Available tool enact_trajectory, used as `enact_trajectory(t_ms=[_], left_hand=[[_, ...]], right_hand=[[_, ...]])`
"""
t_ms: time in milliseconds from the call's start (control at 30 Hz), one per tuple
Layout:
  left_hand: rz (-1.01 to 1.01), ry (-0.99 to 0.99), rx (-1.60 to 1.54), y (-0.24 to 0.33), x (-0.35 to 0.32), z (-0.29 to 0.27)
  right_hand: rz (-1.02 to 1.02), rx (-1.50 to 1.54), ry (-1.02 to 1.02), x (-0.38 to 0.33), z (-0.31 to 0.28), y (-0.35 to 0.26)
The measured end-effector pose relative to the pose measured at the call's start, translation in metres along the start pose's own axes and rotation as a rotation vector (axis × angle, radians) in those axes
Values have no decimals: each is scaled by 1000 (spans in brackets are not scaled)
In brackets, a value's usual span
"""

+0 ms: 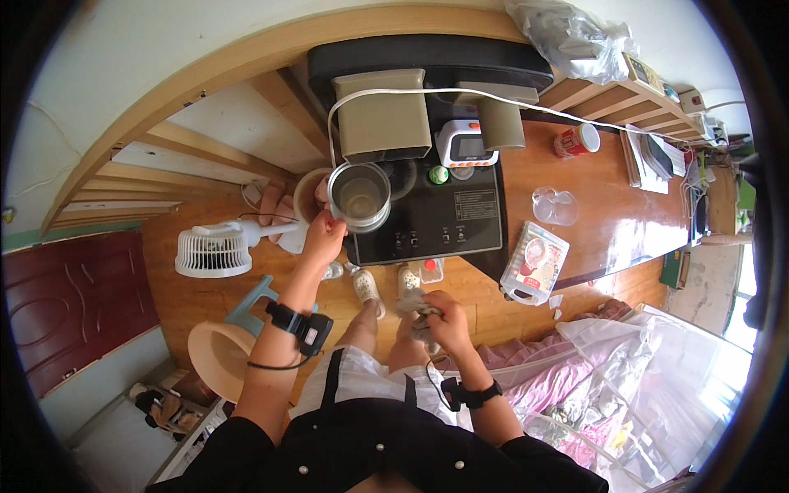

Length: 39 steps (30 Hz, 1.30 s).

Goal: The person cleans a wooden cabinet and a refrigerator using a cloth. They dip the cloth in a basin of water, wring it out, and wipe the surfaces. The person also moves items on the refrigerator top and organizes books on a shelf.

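Observation:
A round silver metal pot (359, 195) stands at the left edge of a glossy black countertop panel (427, 234). Its wall shines and its bottom looks pale inside. My left hand (325, 237) is closed at the pot's near left edge, fingers pinched against it. Lower and to the right, my right hand (448, 322) grips a crumpled grey cloth (417, 312) in front of my legs. A green-capped item (439, 174) and a white and orange device with a screen (467, 145) sit on the panel's far right.
To the right is a brown table (600, 214) with a red and white tub (576, 140), a clear plastic tray (555, 206) and a white case (534, 261). A white fan (215, 249) and a beige basin (222, 360) are at left. A white cable (444, 90) crosses behind.

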<state>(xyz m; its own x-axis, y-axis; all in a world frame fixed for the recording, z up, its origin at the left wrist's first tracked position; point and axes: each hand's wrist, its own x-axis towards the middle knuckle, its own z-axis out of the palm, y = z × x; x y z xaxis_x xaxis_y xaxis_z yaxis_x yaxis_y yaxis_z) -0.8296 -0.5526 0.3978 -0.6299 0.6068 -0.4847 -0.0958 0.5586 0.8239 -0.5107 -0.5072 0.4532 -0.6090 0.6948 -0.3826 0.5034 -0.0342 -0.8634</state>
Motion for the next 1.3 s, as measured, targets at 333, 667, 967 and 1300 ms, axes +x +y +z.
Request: enact_trajectory(t_ms=[333,667,967,1300], left_hand=[[80,22,42,28,72,45],[413,-238,-17,70,24,24],[239,41,-83,43,15,-12],[705,80,-346,140,-21,-33]], right_hand=[[-155,959,453,71,0,-162],[-528,-61,703,146,109,-207],[-518,-478,772,148,23,-240],[-330,-862,757,161,34,-281]])
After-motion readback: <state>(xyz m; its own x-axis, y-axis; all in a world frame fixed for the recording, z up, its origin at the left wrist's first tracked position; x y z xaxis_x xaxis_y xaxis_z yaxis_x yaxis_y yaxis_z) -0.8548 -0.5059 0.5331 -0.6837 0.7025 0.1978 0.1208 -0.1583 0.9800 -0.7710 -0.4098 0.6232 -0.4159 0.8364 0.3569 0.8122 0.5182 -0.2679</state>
